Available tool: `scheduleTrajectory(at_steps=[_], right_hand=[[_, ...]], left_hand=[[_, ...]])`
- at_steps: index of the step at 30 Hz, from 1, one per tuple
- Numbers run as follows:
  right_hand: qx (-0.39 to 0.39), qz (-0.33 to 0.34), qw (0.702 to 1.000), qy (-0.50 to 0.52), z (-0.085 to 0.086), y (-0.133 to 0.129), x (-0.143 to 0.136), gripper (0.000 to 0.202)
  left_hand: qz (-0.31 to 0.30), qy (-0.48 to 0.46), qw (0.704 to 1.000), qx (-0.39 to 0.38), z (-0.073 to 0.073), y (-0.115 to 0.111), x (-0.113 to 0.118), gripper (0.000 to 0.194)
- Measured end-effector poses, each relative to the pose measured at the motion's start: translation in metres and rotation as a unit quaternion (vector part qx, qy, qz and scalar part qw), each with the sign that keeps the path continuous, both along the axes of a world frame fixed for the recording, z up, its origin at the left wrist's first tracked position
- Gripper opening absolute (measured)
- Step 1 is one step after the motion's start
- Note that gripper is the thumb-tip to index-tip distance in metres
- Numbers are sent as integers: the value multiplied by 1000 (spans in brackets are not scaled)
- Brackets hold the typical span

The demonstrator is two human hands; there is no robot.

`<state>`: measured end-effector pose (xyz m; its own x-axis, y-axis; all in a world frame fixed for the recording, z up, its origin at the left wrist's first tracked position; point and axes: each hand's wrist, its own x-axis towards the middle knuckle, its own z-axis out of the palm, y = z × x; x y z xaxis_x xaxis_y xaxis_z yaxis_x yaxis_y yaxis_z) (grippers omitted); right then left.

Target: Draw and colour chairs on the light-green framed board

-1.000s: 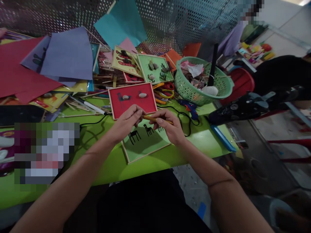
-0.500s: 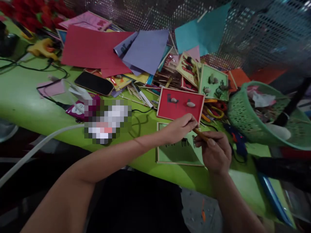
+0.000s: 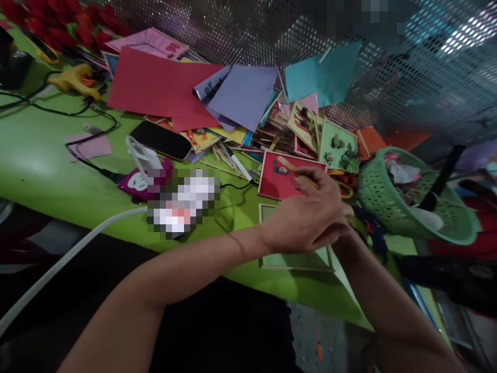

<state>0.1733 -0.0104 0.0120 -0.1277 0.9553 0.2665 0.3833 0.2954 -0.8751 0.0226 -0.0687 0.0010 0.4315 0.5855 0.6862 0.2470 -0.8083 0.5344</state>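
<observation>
Forearms (image 3: 212,251) slant in from both lower corners and meet over the bright green tabletop (image 3: 23,166). The left elbow is bent, with its forearm running rightward and slightly upward. The left hand (image 3: 297,223) lies back up across the lower part of the right hand (image 3: 324,187), hiding it; its own fingertips are out of sight, so I cannot tell whether they hold anything. The right forearm rises from the lower right, its wrist tucked beside the left hand's knuckles. The right hand's fingers bend leftward, pinching a slender yellowish-brown stick (image 3: 286,164), whose free end points up and left over a red rectangular panel with a pale wooden frame (image 3: 267,178). I cannot tell whether the stick touches it. On that panel sits a pale smooth pebble (image 3: 282,170), near the stick. Below the hands lies a light green panel, also edged in pale wood (image 3: 291,261), partly covered by the left hand. Just right of the right hand shows a yellow looped handle (image 3: 346,190); farther right stands a mint-green perforated plastic basket (image 3: 382,202).
</observation>
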Motion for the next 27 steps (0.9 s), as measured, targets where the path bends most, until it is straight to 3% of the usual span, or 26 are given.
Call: scheduleTrajectory(at_steps=[5, 8, 14, 18, 22, 25, 27], right_hand=[[65, 127, 982, -126, -11, 39, -57, 25], [98, 160, 960, -206, -14, 53, -76, 26], [167, 93, 886, -423, -8, 50, -98, 20], [161, 103, 851, -490, -5, 36, -112, 21], [123, 95, 857, -491, -5, 33, -124, 13], [92, 67, 907, -405, -6, 40, -122, 8], [57, 42, 944, -322, -7, 45, -112, 20]], left_hand=[[-1, 9, 993, 118, -7, 1, 6, 31], [20, -17, 986, 166, -7, 1, 5, 31], [14, -20, 985, 169, -4, -1, 3, 30], [-1, -17, 987, 159, -5, 0, 2, 30], [12, -17, 990, 143, -6, 5, -2, 28], [11, -25, 995, 98, 0, 11, -9, 28], [6, -41, 998, 39, 7, 15, -16, 30]])
